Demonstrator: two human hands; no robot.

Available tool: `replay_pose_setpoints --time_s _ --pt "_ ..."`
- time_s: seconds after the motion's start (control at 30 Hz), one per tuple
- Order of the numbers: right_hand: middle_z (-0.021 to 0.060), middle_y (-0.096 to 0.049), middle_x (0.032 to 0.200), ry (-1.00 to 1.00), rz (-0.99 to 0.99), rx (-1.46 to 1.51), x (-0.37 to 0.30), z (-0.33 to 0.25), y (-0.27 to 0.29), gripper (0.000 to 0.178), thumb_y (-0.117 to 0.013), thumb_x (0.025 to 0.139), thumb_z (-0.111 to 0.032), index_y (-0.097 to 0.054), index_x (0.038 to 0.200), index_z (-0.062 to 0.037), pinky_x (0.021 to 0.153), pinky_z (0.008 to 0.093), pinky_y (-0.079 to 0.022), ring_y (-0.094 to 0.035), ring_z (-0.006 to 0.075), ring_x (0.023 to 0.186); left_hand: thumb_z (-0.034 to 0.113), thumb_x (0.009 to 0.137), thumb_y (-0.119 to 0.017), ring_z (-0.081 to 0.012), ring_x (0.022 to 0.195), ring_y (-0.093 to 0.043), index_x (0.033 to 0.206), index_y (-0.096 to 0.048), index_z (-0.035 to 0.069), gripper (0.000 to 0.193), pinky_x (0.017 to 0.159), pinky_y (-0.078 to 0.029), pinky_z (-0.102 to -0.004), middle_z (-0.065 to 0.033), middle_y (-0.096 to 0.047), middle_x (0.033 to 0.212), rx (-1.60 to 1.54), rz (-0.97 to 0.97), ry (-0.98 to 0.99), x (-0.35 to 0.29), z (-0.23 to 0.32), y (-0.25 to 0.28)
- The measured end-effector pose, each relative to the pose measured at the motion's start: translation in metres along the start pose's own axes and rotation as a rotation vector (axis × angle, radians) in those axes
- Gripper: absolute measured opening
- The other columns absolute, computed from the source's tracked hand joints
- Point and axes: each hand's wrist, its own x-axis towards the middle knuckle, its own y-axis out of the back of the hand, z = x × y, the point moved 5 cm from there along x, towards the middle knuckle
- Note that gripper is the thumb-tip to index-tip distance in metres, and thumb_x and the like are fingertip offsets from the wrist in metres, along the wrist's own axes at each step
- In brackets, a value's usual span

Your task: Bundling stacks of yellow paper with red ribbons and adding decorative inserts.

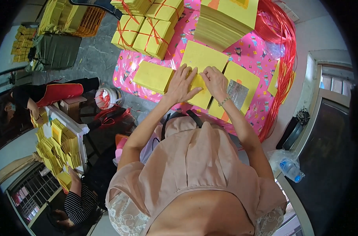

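Observation:
A stack of yellow paper [202, 53] lies in front of me on a table with a pink patterned cover [128, 65]. My left hand [181, 85] rests on its left part, palm down with the fingers stretched. My right hand [216, 82], with a bracelet at its wrist, is closed, its curled fingertips on the same paper; the fingers hide whether they pinch a sheet. To the left sits a smaller yellow paper stack [153, 76]. Another yellow stack [248, 78] is under and beside my right wrist, with a silver foil square [237, 94] on top.
Farther back stand bundles of yellow paper [151, 35] tied with red string and a tall paper stack [226, 27]. Red strands [287, 59] hang down the table's right side. At left are a white bucket [108, 97] and two people at a table [82, 131] with yellow packets.

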Motion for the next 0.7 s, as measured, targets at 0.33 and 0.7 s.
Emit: replay_pose_setpoints --time_s 0.33,0.7 --pt "0.0077 -0.057 0.078 0.094 0.06 -0.048 -0.003 -0.002 -0.002 0.018 -0.07 0.085 -0.022 -0.057 0.085 -0.0099 0.064 0.0396 -0.049 -0.061 0.0274 0.076 0.058 0.089 -0.052 -0.0413 0.138 -0.033 0.14 -0.045 0.0 0.077 0.114 -0.02 -0.058 -0.0186 -0.046 0.142 0.17 -0.056 0.069 -0.01 0.0 -0.005" --pt "0.0108 -0.056 0.082 0.037 -0.009 0.069 -0.009 0.016 0.003 0.015 -0.069 0.084 -0.016 -0.057 0.089 -0.0073 0.067 0.0419 -0.049 -0.061 0.0313 0.08 0.053 0.092 -0.051 -0.048 0.137 -0.029 0.141 -0.045 0.003 0.07 0.114 -0.021 -0.0569 -0.0243 -0.042 0.143 0.161 -0.006 0.08 -0.016 0.0 -0.012"
